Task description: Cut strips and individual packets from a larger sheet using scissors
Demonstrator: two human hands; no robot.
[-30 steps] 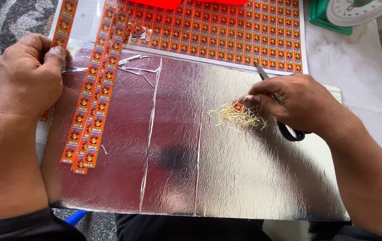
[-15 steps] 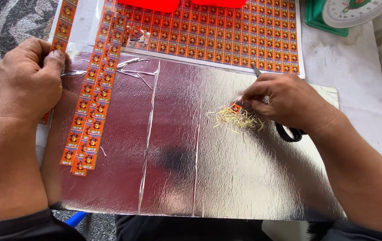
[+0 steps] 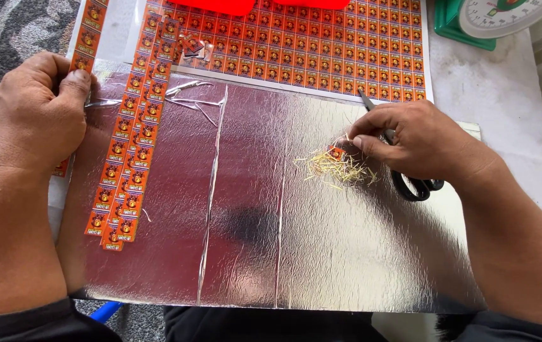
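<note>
My right hand [image 3: 410, 142] holds black-handled scissors [image 3: 410, 183], the blades pointing up past my fingers. Its fingertips rest at a small orange square label [image 3: 335, 152] lying on a little heap of pale yellow paper trimmings [image 3: 337, 168]. My left hand [image 3: 40, 111] is closed in a fist at the left edge of a big silver foil sheet [image 3: 252, 253], pinching thin silver slivers [image 3: 103, 102]. Just to its right lie long cut strips of orange labels [image 3: 130, 152] on the foil.
A large uncut sheet of orange labels [image 3: 321, 44] lies beyond the foil, with red items [image 3: 233, 5] at its far edge. A green kitchen scale [image 3: 492, 19] stands at the back right on a white table [image 3: 505, 95]. Dark patterned floor [image 3: 5, 38] lies left.
My right hand has shifted slightly left and down over the trimmings, fingertips closing on the small orange label. My left hand stays put.
</note>
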